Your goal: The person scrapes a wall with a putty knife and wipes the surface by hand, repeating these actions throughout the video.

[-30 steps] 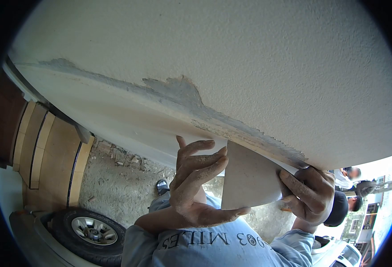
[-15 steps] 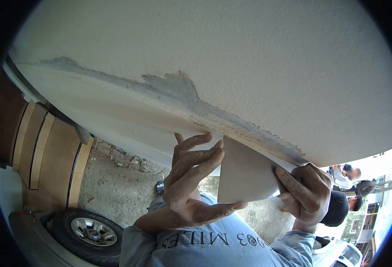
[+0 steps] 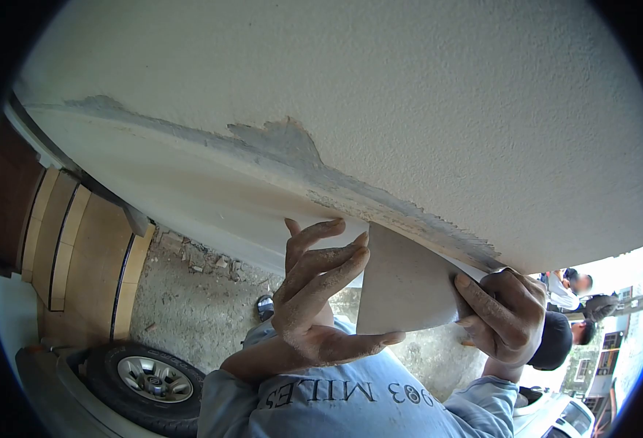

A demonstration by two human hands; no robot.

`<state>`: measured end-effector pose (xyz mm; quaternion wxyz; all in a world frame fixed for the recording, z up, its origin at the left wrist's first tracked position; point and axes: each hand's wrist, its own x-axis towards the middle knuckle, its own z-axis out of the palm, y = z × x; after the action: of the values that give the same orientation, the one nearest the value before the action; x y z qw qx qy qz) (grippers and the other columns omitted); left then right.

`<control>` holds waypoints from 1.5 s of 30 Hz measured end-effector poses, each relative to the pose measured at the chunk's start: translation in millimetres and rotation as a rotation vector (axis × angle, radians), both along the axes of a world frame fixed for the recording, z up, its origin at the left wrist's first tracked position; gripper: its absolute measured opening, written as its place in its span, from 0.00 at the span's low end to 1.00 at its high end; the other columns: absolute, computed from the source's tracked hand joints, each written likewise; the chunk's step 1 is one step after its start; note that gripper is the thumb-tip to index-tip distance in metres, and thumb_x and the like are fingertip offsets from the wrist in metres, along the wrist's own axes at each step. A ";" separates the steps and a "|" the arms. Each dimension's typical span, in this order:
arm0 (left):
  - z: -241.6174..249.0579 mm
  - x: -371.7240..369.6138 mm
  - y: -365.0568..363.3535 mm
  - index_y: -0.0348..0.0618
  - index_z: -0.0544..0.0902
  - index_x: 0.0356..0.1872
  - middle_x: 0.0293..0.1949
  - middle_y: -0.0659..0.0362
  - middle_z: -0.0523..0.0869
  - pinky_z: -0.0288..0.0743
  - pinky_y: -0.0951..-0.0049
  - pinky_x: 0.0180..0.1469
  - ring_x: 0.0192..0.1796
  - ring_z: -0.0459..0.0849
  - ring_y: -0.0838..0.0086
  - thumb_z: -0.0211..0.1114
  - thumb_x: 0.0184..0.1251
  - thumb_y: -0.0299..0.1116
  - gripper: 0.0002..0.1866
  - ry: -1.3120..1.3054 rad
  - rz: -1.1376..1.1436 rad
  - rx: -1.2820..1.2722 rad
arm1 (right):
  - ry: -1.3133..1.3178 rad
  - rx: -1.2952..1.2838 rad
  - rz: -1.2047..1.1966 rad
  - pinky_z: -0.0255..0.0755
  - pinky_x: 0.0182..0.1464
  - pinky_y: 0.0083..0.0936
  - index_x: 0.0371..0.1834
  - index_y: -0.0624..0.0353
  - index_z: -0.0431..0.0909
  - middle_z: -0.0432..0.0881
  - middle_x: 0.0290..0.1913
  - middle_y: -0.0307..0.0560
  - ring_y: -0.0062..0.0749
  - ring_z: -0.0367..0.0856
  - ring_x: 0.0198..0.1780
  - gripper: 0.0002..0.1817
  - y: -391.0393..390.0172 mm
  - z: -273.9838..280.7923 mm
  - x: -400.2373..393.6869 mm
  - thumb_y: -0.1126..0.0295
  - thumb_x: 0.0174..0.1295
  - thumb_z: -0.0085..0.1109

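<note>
R hand (image 3: 507, 314) grips sheet (image 3: 407, 285); L hand (image 3: 310, 299) open at its L edge. Wall (image 3: 445, 87) w/ gray patch (image 3: 288, 146); rough flr (image 3: 182, 299), tire (image 3: 182, 406).

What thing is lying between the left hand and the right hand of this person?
A flat, grey sheet lies between the left hand and the right hand, which pinches one side. The head view shows it.

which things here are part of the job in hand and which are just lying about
In use, by the look of it:
grey sheet, in the right hand
left hand, at the sheet's edge
white surface with its rough grey patch, right beside the sheet

Just around:
car wheel
steps
rubble on the ground
</note>
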<state>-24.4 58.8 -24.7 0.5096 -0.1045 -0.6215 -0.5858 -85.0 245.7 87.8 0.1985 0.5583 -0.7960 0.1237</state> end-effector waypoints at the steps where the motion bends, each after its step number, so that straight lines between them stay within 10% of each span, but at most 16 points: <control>1: -0.2 -0.2 0.2 0.36 0.79 0.42 0.42 0.51 0.81 0.39 0.42 0.65 0.58 0.68 0.56 0.74 0.36 0.49 0.32 -0.001 0.004 -0.003 | -0.005 -0.002 0.004 0.61 0.16 0.22 0.36 0.59 0.82 0.67 0.12 0.36 0.21 0.68 0.13 0.20 -0.1 0.1 -0.4 0.53 0.50 0.59; 4: -5.7 -6.0 -2.0 0.33 0.75 0.47 0.46 0.50 0.79 0.55 0.50 0.61 0.57 0.69 0.56 0.68 0.46 0.53 0.34 0.069 0.071 -0.117 | -0.010 -0.007 0.019 0.61 0.16 0.22 0.35 0.60 0.82 0.67 0.12 0.36 0.21 0.68 0.13 0.20 -0.9 -0.6 -2.3 0.53 0.49 0.59; 10: -3.0 -2.4 -1.1 0.34 0.74 0.46 0.44 0.49 0.79 0.54 0.46 0.60 0.56 0.70 0.57 0.68 0.47 0.54 0.34 0.056 0.101 -0.127 | 0.006 0.000 0.040 0.61 0.16 0.22 0.34 0.60 0.82 0.67 0.11 0.36 0.20 0.68 0.13 0.21 -1.2 0.9 -2.9 0.52 0.50 0.59; 13: -2.2 0.7 2.4 0.39 0.79 0.43 0.42 0.52 0.82 0.36 0.40 0.65 0.58 0.68 0.57 0.75 0.35 0.50 0.33 0.031 0.023 0.029 | -0.017 0.013 0.014 0.64 0.17 0.21 0.35 0.57 0.82 0.69 0.12 0.37 0.20 0.70 0.14 0.21 -0.9 1.8 -1.4 0.52 0.46 0.61; 36: 2.6 2.2 4.5 0.42 0.80 0.40 0.41 0.54 0.82 0.33 0.38 0.65 0.57 0.70 0.57 0.74 0.34 0.53 0.32 -0.017 0.030 0.021 | -0.003 -0.024 0.071 0.61 0.16 0.20 0.37 0.58 0.81 0.69 0.11 0.37 0.20 0.70 0.13 0.21 6.3 -0.9 -5.2 0.51 0.50 0.58; 39: -0.6 -0.4 5.8 0.42 0.80 0.40 0.42 0.54 0.82 0.32 0.37 0.65 0.57 0.70 0.57 0.74 0.34 0.54 0.32 -0.001 0.044 0.027 | -0.072 0.010 -0.051 0.70 0.20 0.21 0.39 0.50 0.82 0.73 0.14 0.38 0.20 0.76 0.18 0.24 6.4 2.3 1.8 0.50 0.38 0.64; 45: 1.2 2.3 4.6 0.40 0.80 0.41 0.42 0.54 0.82 0.32 0.37 0.65 0.57 0.69 0.57 0.73 0.35 0.54 0.33 -0.035 0.049 -0.002 | -0.071 0.058 0.038 0.60 0.16 0.21 0.37 0.61 0.81 0.69 0.13 0.38 0.22 0.69 0.13 0.23 4.4 7.1 -3.3 0.51 0.50 0.58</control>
<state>-22.1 63.4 -23.5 0.5126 -0.0793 -0.6333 -0.5744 -88.3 250.1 94.9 0.1516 0.5741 -0.7951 0.1238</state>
